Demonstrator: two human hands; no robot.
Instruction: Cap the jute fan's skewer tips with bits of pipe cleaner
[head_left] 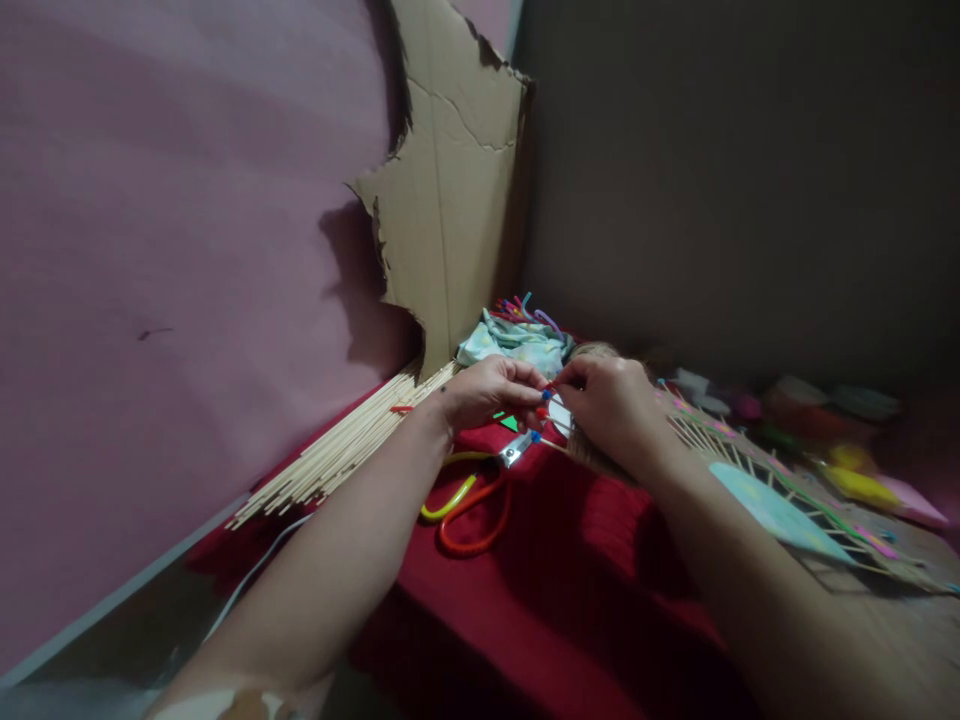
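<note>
My left hand [501, 390] is closed in a pinch on thin wooden sticks [555, 446] with small blue and red pieces at their ends. Close against it, my right hand [611, 408] pinches a thin red strip [551, 385], whose kind is too small to make out. A blue piece [535, 437] caps the end of one stick below my fingers. Just under my hands lies a pair of scissors [474, 518] with one yellow and one red handle, on the dark red cloth [555, 580]. Part of a white shape [559, 414] shows between the hands.
A bundle of wooden sticks [330, 455] lies left along the pink wall. Torn cardboard [457, 190] stands behind. At the back is a pale green patterned cloth [517, 343] with colourful pipe cleaners. On the right are a decorated stick frame [750, 465] and a yellow packet [862, 486].
</note>
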